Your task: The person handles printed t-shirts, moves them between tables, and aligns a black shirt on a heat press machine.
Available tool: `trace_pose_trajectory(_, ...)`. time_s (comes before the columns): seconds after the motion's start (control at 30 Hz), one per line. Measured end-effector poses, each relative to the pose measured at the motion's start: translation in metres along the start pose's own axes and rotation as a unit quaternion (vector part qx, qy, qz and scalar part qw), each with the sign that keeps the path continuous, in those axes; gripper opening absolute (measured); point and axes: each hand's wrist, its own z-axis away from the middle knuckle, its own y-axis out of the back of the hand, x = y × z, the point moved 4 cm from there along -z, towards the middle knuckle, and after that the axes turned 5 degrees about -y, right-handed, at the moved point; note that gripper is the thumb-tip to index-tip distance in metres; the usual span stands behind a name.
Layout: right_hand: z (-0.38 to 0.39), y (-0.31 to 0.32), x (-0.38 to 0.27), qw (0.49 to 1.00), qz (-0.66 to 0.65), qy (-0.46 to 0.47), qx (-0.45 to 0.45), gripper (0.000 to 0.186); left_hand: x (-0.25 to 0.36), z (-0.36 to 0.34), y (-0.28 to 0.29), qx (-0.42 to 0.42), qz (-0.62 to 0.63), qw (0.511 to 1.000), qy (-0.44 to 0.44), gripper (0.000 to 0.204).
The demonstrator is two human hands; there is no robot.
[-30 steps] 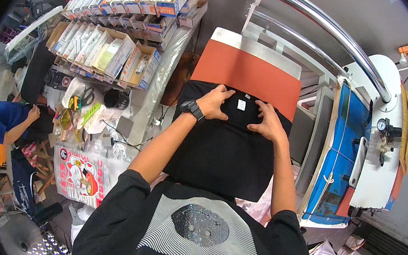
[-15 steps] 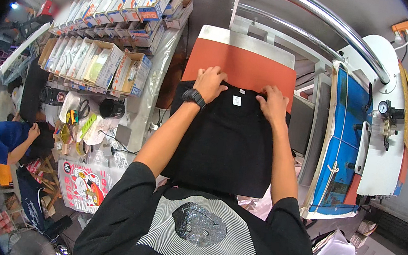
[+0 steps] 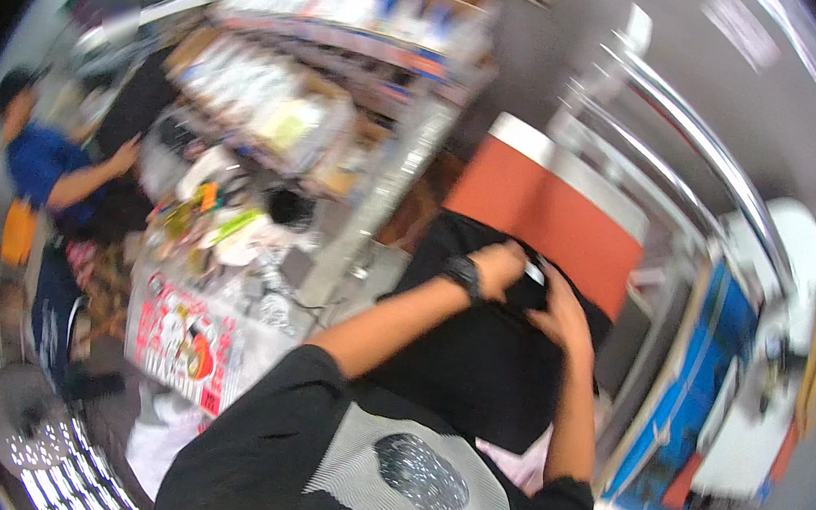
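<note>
A black T-shirt (image 3: 482, 359) lies on the orange-red pad of a press bed (image 3: 549, 211), its collar toward the far end. A small white label (image 3: 534, 270) shows inside the collar. My left hand (image 3: 499, 268), below a black wristwatch (image 3: 464, 277), rests at the left side of the collar; its fingers are bent and smeared by motion. Just to the right, my right hand (image 3: 564, 313) touches the other side of the collar, thumb and fingers apart. Only a narrow gap with the label separates the two hands.
Left of the bed is a table (image 3: 399, 178) with boxes of packets (image 3: 265, 98) and small tools. Chrome bars (image 3: 710, 123) run behind the bed. A blue framed panel (image 3: 680, 387) stands at right. Another person (image 3: 56, 165) sits at far left.
My hands have come closer together at the collar, the left one moving in toward the label. The whole view has tilted and blurred, shifting the bed rightward and down.
</note>
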Motion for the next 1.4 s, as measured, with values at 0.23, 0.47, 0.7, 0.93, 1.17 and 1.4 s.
trace_pose_trajectory(0.23,-0.008,-0.005,-0.034,0.989,0.059,-0.112,-0.075,0.097,0.010,-0.003,-0.021,0.078,-0.035,0.984,0.157,0.045)
trace_pose_trajectory(0.47,-0.004,-0.011,-0.007,0.995,0.086,-0.051,0.010,0.088,0.028,-0.017,-0.027,0.107,-0.033,0.975,0.193,0.040)
trace_pose_trajectory(0.7,-0.004,-0.021,-0.009,0.994,0.065,-0.082,0.024,0.094,0.030,-0.002,-0.027,0.190,-0.014,0.955,0.229,0.046)
trace_pose_trajectory(0.93,0.006,-0.024,-0.011,0.995,0.010,-0.068,0.079,0.092,0.030,0.020,-0.014,0.214,0.023,0.955,0.202,0.069)
trace_pose_trajectory(1.17,0.007,-0.025,-0.009,0.990,-0.012,-0.134,0.041,0.093,0.017,0.118,0.078,0.379,0.278,0.882,-0.037,0.053)
trace_pose_trajectory(1.4,-0.069,0.004,-0.135,0.969,0.005,0.005,0.246,0.048,-0.148,0.285,0.125,0.677,0.250,0.649,0.241,0.017)
